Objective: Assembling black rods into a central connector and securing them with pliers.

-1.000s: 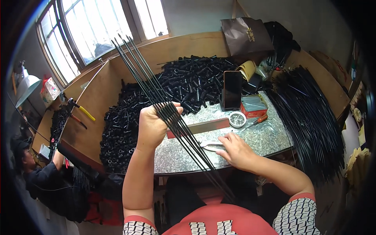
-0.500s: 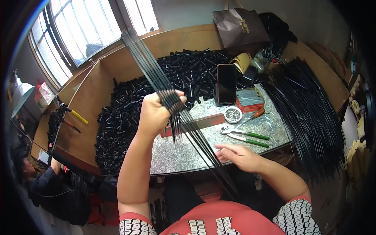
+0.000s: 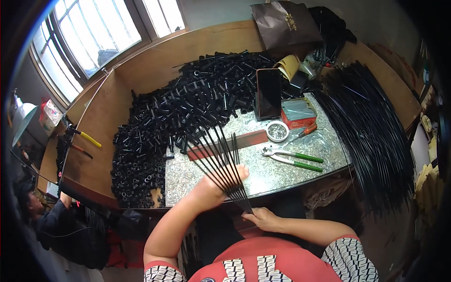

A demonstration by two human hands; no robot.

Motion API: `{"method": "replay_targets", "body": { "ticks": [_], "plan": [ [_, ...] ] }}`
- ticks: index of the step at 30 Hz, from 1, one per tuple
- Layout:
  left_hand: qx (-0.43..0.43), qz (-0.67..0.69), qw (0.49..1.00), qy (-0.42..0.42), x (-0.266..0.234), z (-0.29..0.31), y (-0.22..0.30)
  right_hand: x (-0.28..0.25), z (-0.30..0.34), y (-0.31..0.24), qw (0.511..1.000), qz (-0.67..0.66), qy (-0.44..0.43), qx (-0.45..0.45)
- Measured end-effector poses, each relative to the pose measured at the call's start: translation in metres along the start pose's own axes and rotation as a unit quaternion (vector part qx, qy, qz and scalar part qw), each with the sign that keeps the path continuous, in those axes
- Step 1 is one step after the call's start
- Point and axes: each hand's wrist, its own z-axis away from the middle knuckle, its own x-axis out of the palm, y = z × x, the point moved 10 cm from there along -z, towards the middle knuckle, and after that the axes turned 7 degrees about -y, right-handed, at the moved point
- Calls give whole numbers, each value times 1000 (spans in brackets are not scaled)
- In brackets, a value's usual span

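A bundle of thin black rods (image 3: 213,160) fans out over the near edge of the speckled worktop. My left hand (image 3: 213,190) is closed around it at the middle, with the rods spreading apart beyond the fingers. Lower down, my right hand (image 3: 264,219) grips the gathered near end of the same rods. Just past the fanned tips lies a long reddish bar (image 3: 249,141). A big heap of short black tubular parts (image 3: 188,94) covers the far and left side of the worktop (image 3: 291,181).
Green-handled pliers (image 3: 293,159), a white bowl of small metal bits (image 3: 277,131), an orange-handled screwdriver (image 3: 307,130), a red box of thin rods (image 3: 299,113) and a phone (image 3: 268,91) stand to the right. Long black rods (image 3: 371,136) pile up beyond. Another person (image 3: 66,230) sits at far left.
My left hand has come down toward me with the rods, whose far ends dropped from near the window to the worktop. My right hand has moved down and left and taken their near end.
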Motion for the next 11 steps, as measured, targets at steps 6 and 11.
{"method": "replay_targets", "body": {
  "ticks": [6,11],
  "plan": [
    [-102,-188,953,-213,63,35,-7,10,-24,64,998,50,8,31],
    [-137,-210,955,-161,82,38,-34,15,-48,131,979,177,-6,97]
  ]
}}
